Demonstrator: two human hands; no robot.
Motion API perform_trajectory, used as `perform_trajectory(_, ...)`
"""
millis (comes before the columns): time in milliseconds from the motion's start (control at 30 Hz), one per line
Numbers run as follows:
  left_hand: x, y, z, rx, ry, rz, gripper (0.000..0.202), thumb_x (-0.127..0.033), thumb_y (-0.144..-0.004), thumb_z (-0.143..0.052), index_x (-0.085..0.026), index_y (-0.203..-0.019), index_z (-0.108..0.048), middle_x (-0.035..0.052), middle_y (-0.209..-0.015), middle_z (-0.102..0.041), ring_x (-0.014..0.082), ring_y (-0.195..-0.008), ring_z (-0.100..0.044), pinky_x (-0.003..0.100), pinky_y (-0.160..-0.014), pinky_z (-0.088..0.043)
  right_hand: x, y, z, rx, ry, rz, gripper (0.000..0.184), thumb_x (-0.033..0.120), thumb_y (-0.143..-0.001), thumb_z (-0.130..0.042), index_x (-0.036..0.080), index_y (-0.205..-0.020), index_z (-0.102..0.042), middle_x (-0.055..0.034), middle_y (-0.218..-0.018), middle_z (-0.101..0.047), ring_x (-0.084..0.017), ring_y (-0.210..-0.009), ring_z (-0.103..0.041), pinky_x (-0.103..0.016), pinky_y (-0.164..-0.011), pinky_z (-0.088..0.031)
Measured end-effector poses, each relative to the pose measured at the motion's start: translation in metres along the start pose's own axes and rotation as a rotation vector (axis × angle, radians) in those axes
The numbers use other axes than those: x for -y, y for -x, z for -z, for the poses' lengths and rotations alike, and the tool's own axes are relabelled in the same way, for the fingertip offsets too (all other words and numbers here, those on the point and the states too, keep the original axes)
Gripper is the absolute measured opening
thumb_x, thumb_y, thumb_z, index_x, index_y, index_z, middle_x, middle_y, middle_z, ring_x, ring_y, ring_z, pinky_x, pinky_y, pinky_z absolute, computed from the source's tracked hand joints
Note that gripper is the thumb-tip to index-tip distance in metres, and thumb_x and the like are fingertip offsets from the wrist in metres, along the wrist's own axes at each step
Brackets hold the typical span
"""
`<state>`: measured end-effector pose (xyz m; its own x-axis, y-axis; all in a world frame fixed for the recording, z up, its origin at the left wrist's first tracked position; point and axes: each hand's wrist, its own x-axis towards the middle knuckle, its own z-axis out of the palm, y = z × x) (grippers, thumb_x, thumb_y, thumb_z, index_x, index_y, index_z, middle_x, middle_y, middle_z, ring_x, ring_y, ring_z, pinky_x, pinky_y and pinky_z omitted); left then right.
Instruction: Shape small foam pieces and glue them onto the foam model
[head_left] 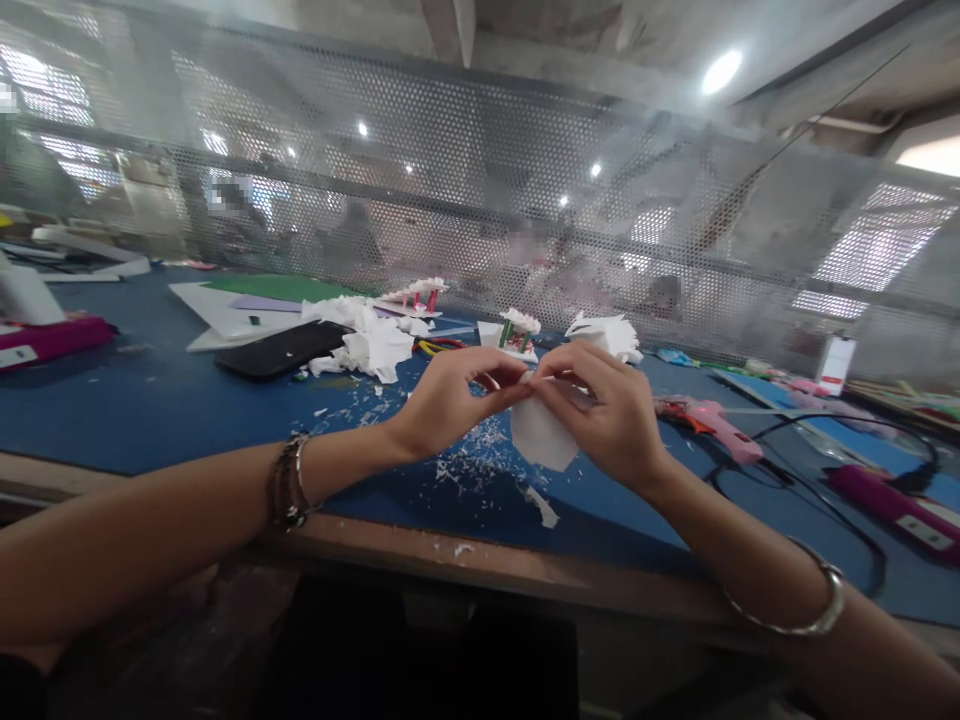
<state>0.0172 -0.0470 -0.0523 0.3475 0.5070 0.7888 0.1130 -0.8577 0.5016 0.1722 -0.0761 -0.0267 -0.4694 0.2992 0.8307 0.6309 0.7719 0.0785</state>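
Observation:
A small sheet of white paper (546,437) hangs between my hands above the blue tabletop. My left hand (459,392) pinches its upper left edge between thumb and fingertips. With thumb and forefinger, my right hand (606,408) grips the same edge close beside the left fingertips. Below them, tiny white paper scraps (480,462) are scattered over the table, and one larger torn strip (541,508) lies near the front edge. Just behind my hands stands a small model (517,333) with a white top and green posts.
Crumpled white paper (367,340) and a black phone (285,350) lie to the left. Another small model with red posts (420,296) stands behind. On the right are a pink glue gun (720,430), black cables and a magenta box (896,505). A perforated metal screen (465,180) rises behind the table.

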Motion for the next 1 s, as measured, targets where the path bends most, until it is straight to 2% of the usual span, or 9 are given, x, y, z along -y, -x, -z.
perform_trajectory(200,0.0023,-0.0021,-0.0001,-0.007,-0.040,-0.047,0.014,-0.021,-0.074,-0.052,-0.013,-0.081,-0.061,0.0054,-0.082,-0.064,0.0090,-0.072,-0.057,0.016,-0.062,-0.046,-0.0003,0.0009,0.0007,0.000,-0.116,-0.143,0.006,0.017,-0.074,-0.050,0.017,-0.069,-0.051,0.0002,-0.069,-0.054,-0.007,-0.064,-0.050,-0.019,-0.055,-0.042)
perform_trajectory(467,0.0038,-0.0041,0.0009,-0.019,0.078,-0.007,0.013,-0.018,-0.074,-0.050,-0.014,-0.081,-0.060,0.0056,-0.084,-0.064,0.0100,-0.074,-0.057,0.018,-0.062,-0.046,0.0012,0.0005,0.0030,-0.020,-0.331,-0.291,0.004,0.020,-0.072,-0.053,0.018,-0.068,-0.053,0.0011,-0.068,-0.056,-0.008,-0.065,-0.053,-0.022,-0.057,-0.044)
perform_trajectory(800,0.0022,-0.0047,0.0001,-0.037,0.112,-0.076,0.012,-0.011,-0.074,-0.045,-0.014,-0.076,-0.057,0.0035,-0.079,-0.061,0.0083,-0.074,-0.055,0.018,-0.065,-0.045,0.0033,-0.0026,0.0088,0.008,-0.388,-0.287,0.004,0.016,-0.069,-0.055,0.018,-0.066,-0.055,0.0004,-0.069,-0.059,-0.009,-0.069,-0.055,-0.022,-0.062,-0.046)
perform_trajectory(1000,0.0030,-0.0035,-0.0029,-0.033,0.191,-0.001,0.008,-0.015,-0.073,-0.048,-0.015,-0.079,-0.054,0.0021,-0.077,-0.059,0.0073,-0.071,-0.054,0.016,-0.062,-0.045,0.0053,-0.0005,0.0052,-0.007,-0.355,-0.291,0.003,0.016,-0.069,-0.055,0.018,-0.067,-0.055,0.0015,-0.066,-0.058,-0.008,-0.063,-0.053,-0.020,-0.057,-0.045)
